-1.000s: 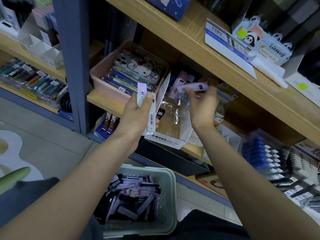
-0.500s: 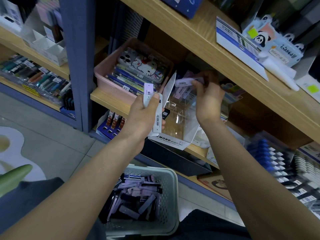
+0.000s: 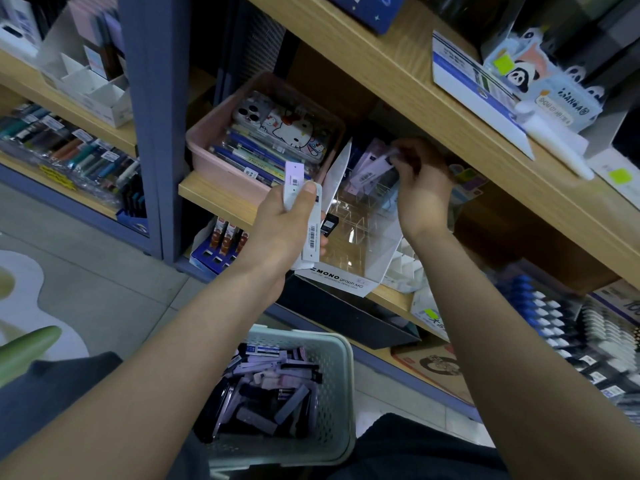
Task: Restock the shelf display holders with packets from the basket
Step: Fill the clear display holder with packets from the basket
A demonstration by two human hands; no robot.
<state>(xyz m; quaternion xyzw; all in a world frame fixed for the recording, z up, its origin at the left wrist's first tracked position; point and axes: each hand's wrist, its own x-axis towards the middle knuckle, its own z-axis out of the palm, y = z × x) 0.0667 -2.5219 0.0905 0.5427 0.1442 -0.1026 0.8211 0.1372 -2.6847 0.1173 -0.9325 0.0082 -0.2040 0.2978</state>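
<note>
- pens [image 3: 65, 157]: far left, bagged rows on a side shelf, not part of this job.
- pink tray [image 3: 207, 147]: on the middle shelf [image 3: 221, 200], packed with pencil packs and a phone case, just left of the holder, nobody touching it.
- left hand [image 3: 284, 230]: grip clamped on a small stack of packets [image 3: 294, 178], thumb on top, stack upright in front of the tray's right corner. Looks like the reserve for the next slots.
- basket [image 3: 341, 368]: low between the two arms, a loose heap of spare packets [image 3: 266, 389] inside. Plenty in there, so plenty left to shelve.
- display holder [image 3: 356, 237]: clear, divided into cells, on the middle shelf with a white label at its front. Front and middle cells look empty; a few lilac packs show in the back rows only.
- right hand [image 3: 424, 188]: grip pinched on one lilac packet [image 3: 375, 166], reaching to the holder's back row, tucked under the upper shelf [image 3: 398, 67]. Packet tilted, lower end at a back cell; can't tell if it is seated.
- progress, my call: early. Back row partly filled; open cells, the left-hand stack and the basket load all remain.
- panda packs [image 3: 540, 81]: top right on the upper shelf, unrelated.
</note>
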